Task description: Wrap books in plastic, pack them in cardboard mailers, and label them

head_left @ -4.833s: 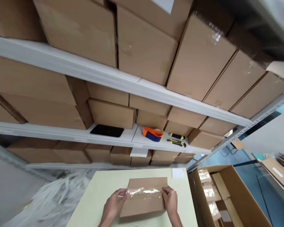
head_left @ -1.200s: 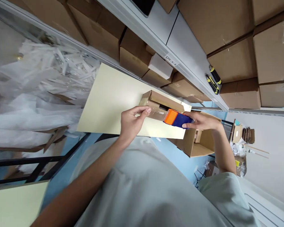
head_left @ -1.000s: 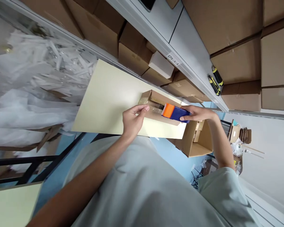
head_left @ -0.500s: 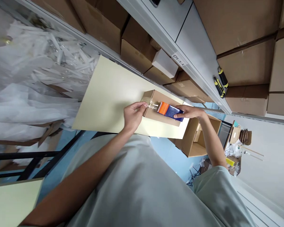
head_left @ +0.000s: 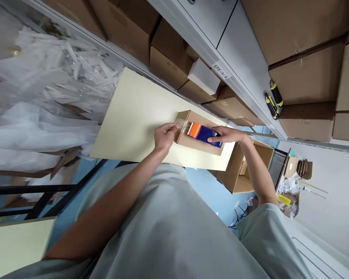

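A small brown cardboard box (head_left: 200,148) lies on the pale yellow tabletop (head_left: 133,112). Over it, my right hand (head_left: 228,134) grips a blue and orange tape dispenser (head_left: 204,134), its toothed orange end facing left. Clear packing tape (head_left: 184,127) spans the short gap from that toothed end to the box's left end. There, the thumb and forefinger of my left hand (head_left: 164,138) are pinched together on the tape, right by the box edge. How far the tape sticks to the cardboard I cannot tell.
Cartons and a white box (head_left: 204,76) fill the shelf behind the table. Two yellow-black cutters (head_left: 273,101) lie on the upper grey shelf. An open carton (head_left: 241,170) stands beyond the table's right end. White plastic packaging (head_left: 55,85) is heaped at the left.
My right hand has brought the tape dispenser left along the box, closer to my left hand. The visible stretch of tape is shorter. My left hand keeps its pinch, shifted very slightly.
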### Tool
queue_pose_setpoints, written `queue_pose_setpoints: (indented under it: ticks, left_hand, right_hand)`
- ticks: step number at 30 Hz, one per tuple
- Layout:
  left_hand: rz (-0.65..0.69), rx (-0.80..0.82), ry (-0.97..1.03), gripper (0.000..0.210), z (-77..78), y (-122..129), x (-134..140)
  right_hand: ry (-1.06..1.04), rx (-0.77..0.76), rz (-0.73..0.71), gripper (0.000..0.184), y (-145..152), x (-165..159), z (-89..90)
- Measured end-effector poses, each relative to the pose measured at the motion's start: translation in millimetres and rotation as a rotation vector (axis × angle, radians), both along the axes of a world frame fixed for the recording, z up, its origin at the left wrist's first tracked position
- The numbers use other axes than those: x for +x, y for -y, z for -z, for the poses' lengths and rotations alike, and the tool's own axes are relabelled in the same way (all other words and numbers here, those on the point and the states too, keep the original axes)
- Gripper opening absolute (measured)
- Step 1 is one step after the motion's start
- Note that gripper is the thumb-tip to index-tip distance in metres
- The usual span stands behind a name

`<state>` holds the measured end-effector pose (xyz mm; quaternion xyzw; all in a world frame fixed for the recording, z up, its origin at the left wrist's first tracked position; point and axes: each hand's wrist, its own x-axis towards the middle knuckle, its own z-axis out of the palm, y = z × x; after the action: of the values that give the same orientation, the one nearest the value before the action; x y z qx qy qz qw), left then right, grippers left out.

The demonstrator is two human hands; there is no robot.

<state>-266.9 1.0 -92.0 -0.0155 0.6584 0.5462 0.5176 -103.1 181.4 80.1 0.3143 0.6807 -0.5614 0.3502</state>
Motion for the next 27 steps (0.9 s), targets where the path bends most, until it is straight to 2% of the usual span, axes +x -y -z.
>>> queue_pose_setpoints:
  ticks: [3, 6, 7, 10, 12, 15, 22, 25, 27]
  left_hand:
    - [0.076, 0.007, -0.056, 0.021, 3.4, -2.0, 0.8]
    - [0.136, -0.084, -0.224, 0.052, 0.7, 2.7, -3.2]
    - [0.157, -0.082, -0.301, 0.053, -1.9, 5.2, -4.7]
    - [0.246, 0.056, -0.482, 0.026, -13.5, 9.9, -5.7]
    - [0.288, 0.123, -0.510, 0.022, -20.8, 8.6, -3.0]
    - [0.269, 0.141, -0.457, 0.020, -25.1, 1.5, 2.8]
    - [0.172, 0.108, -0.326, 0.015, -21.8, -5.9, 9.0]
    - [0.164, 0.090, -0.349, 0.015, -23.6, -4.6, 10.6]
    - [0.164, 0.084, -0.385, 0.014, -23.3, -4.7, 11.9]
  right_hand:
    - [-0.008, 0.004, 0.011, 0.059, 1.5, 2.6, 3.0]
    - [-0.018, -0.018, 0.005, 0.060, 3.0, 4.0, 5.6]
    - [-0.023, -0.022, 0.002, 0.059, 3.7, 4.4, 6.0]
    - [-0.038, -0.013, 0.005, 0.056, 6.2, 6.1, 5.8]
    - [-0.036, -0.004, 0.017, 0.055, 7.6, 8.1, 5.0]
    - [-0.030, 0.005, 0.030, 0.055, 8.5, 10.5, 4.2]
    - [-0.074, -0.088, -0.019, 0.058, 9.4, 9.7, 8.7]
    - [-0.053, -0.076, -0.026, 0.059, 5.8, 31.5, -3.8]
    - [-0.003, -0.095, 0.005, 0.059, 0.3, 63.6, -23.3]
